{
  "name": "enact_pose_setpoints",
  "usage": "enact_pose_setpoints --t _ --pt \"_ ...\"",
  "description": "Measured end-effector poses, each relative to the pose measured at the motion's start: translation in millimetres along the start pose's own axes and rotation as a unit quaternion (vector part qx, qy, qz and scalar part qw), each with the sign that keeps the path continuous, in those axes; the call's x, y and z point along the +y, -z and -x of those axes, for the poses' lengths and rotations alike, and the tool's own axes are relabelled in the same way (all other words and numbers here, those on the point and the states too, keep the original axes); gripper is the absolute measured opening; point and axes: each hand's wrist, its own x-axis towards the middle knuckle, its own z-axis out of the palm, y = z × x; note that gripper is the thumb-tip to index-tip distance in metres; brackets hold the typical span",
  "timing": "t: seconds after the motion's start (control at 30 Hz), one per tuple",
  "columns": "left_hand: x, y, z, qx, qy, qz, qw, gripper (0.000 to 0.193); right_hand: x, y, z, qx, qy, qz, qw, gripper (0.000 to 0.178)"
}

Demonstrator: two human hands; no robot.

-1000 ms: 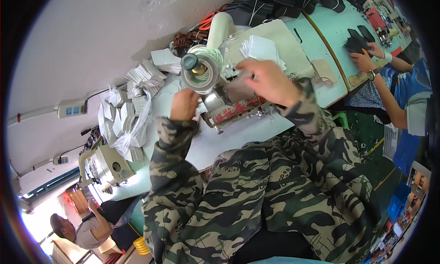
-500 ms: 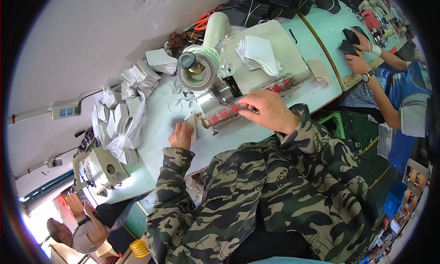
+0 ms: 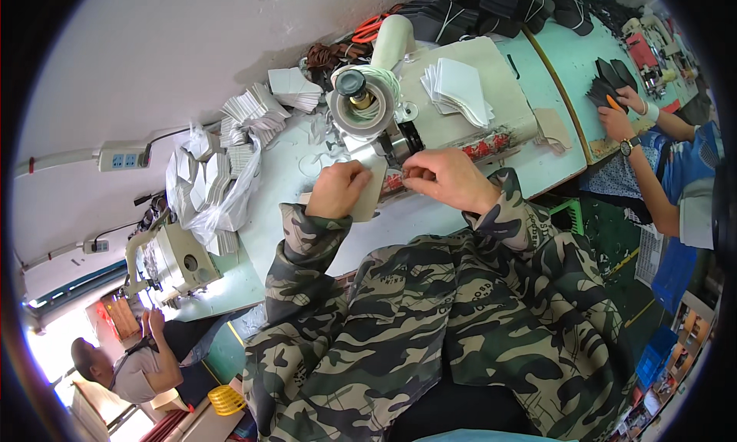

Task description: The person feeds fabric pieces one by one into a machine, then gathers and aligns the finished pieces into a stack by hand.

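Note:
My left hand is closed on a pale flat piece, held up against the front of a beige bench machine. That machine has a round top with a dark knob and a shiny metal part below it. My right hand is just right of the piece, at the machine's scuffed red front edge. Its thumb and forefinger are pinched; whatever is between them is too small to make out. A stack of white cut pieces lies on the machine's flat bed.
Bundles of pale pieces and a clear plastic bag of more stand on the left. Black bundles line the back. A co-worker's hands hold dark pieces at right. Another machine and a seated person are at lower left.
My left hand has moved right and up, bringing the pale piece to the machine's front beside my right hand. My right hand stays near the same edge. The whole view has shifted slightly.

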Motion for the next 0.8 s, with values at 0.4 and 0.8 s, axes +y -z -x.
enact_pose_setpoints --t 0.4,0.8 --pt "15.0 -3.0 -54.3 0.002 -0.188 0.079 0.979 0.033 16.5 28.0 -32.3 0.061 -0.003 0.162 0.985 0.043" --pt "36.0 -14.1 -42.4 0.007 -0.043 -0.166 0.985 0.029 25.3 37.8 -38.5 -0.023 -0.021 0.156 0.987 0.034"
